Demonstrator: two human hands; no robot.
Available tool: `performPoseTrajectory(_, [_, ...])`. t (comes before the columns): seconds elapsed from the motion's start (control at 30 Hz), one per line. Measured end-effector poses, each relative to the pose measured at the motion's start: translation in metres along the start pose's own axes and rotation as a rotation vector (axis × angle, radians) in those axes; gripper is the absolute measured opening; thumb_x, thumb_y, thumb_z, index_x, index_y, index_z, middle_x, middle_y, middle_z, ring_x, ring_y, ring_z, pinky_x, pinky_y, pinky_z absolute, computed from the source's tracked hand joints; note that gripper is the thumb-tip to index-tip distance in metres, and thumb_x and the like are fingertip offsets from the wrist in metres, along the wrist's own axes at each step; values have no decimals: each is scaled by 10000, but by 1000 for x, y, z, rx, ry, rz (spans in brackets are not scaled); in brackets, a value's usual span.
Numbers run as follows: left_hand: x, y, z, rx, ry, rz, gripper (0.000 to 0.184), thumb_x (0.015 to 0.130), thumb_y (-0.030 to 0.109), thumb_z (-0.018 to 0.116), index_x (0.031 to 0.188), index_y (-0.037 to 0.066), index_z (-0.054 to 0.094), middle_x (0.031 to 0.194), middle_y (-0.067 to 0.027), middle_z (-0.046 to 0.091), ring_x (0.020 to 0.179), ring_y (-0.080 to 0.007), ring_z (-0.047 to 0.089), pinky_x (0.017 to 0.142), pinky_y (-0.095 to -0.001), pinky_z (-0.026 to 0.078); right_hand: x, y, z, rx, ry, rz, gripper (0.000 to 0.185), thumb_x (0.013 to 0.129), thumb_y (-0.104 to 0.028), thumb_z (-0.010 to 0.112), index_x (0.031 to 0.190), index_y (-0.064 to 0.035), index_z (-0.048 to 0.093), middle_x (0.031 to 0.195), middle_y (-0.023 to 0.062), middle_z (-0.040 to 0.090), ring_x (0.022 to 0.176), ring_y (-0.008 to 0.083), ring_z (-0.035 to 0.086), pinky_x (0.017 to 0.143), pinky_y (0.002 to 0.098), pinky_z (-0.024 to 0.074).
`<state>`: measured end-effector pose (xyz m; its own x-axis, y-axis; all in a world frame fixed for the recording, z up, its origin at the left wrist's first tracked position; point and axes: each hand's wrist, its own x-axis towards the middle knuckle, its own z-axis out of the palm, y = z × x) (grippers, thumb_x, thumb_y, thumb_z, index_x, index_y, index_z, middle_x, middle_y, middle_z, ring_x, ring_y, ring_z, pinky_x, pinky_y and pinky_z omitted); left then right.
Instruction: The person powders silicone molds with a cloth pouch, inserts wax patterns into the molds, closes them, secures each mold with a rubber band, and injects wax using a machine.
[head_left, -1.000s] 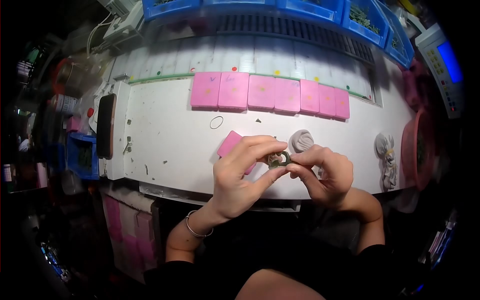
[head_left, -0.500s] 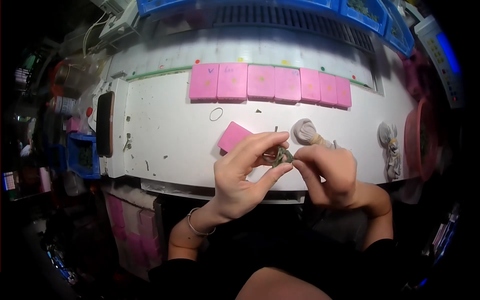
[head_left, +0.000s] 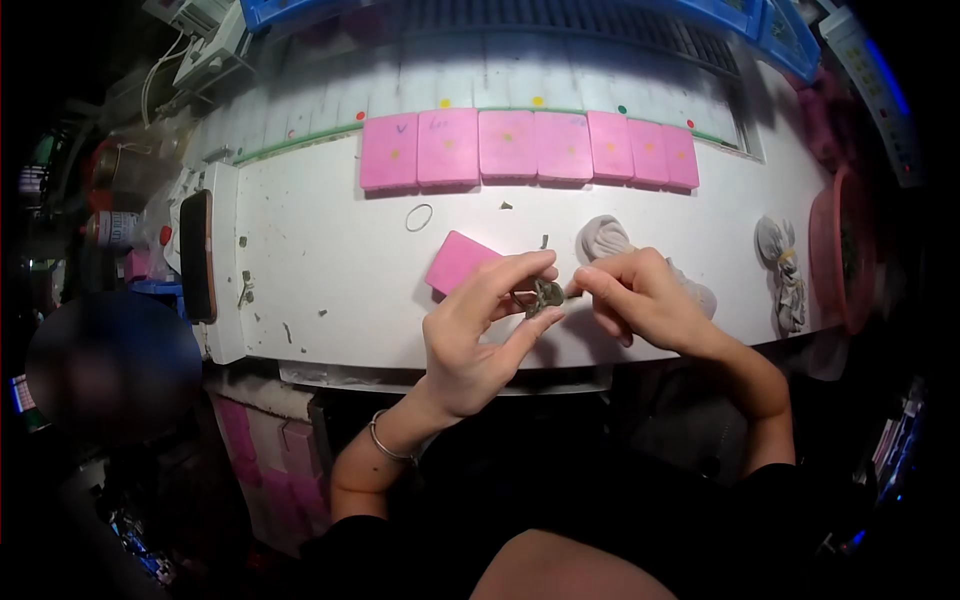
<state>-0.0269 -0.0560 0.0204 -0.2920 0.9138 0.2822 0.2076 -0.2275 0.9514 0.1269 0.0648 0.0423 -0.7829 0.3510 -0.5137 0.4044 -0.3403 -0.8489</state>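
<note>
My left hand point(head_left: 470, 340) holds a small dark green ring-like piece point(head_left: 543, 297) between its thumb and fingers, over the table's front edge. Just to the right, my right hand point(head_left: 645, 295) is pinched at a small dark bit beside that piece; what it holds is too small to name. Behind my left hand a single pink block point(head_left: 460, 262) lies on the white table point(head_left: 330, 250). A grey cloth bundle point(head_left: 605, 238) lies behind my right hand, partly covered by it.
A row of pink blocks point(head_left: 508, 143) stands across the back. A thin band point(head_left: 419, 218) and dark scraps lie on the table. At left is a phone point(head_left: 197, 256). A tied grey cloth point(head_left: 783, 272) and a pink basket point(head_left: 842, 190) stand at right.
My right hand has drawn slightly away from the green piece, and its fingers have lifted. My left hand keeps its hold. The view has shifted, so the table items sit higher.
</note>
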Motion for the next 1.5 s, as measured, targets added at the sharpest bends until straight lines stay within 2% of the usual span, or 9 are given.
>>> performPoseTrajectory(0.2, [5,-4,9,141,-65,25,522,725,-97,687,1205,-43,489,1074,-129,588,889,-147,609,758,-257,541,-9,-11,7,-110,170,-227,148,850,-107,613,935,9,647,668,45,618,599,80,569,525,219,440])
performPoseTrajectory(0.37, [23,2,18,52,-68,13,613,700,-44,727,1256,-20,470,1252,-191,477,835,-193,642,701,-275,561,-19,-44,-40,-100,72,-112,137,855,-107,610,858,28,634,616,42,589,482,62,510,453,215,407])
performPoseTrajectory(0.63, [4,-28,-16,443,-39,32,651,574,102,808,1167,31,548,1175,-141,547,1004,-327,542,869,-420,433,18,-170,-226,-324,853,-564,132,814,-68,607,804,60,637,615,96,618,457,116,561,413,218,433])
performPoseTrajectory(0.73, [-3,-12,-15,549,63,73,474,654,68,767,1094,14,598,1069,-181,600,985,-346,563,859,-404,457,56,-208,-298,-231,993,-731,160,825,-20,563,912,103,616,725,148,639,543,161,617,485,235,498])
performPoseTrajectory(0.83, [-15,-24,-30,594,-93,71,687,581,234,819,1172,17,544,1209,-152,543,1167,-368,455,961,-459,366,77,-219,-310,113,1198,-864,318,847,68,444,1151,152,488,984,229,608,776,263,666,662,288,560])
performPoseTrajectory(0.97, [-3,-22,-44,802,-250,51,744,564,208,805,1224,42,505,1265,-158,481,1160,-366,429,960,-465,359,63,-172,-263,-108,1041,-1066,248,901,13,423,1079,127,551,908,190,629,748,210,655,637,260,548])
performPoseTrajectory(1.13, [7,-43,-68,744,-343,46,689,538,156,782,1137,9,476,1112,-193,503,1047,-386,473,925,-428,386,7,-101,-132,-370,693,-751,201,908,-7,448,1018,59,603,857,118,639,730,149,637,602,238,515])
performPoseTrajectory(1.33, [4,-31,-38,44,-137,-282,633,663,234,816,1128,43,432,1041,-111,545,958,-192,561,824,-312,453,-13,-37,-12,-800,237,-789,377,757,39,599,1131,12,564,1118,176,576,986,297,584,791,330,488])
performPoseTrajectory(1.5, [-1,-11,-22,-840,114,-487,604,851,458,589,1220,20,394,1071,-92,508,994,-172,537,843,-313,479,1,-20,38,-862,196,-1003,485,660,25,671,1126,26,534,1151,196,529,1049,360,522,867,399,428])
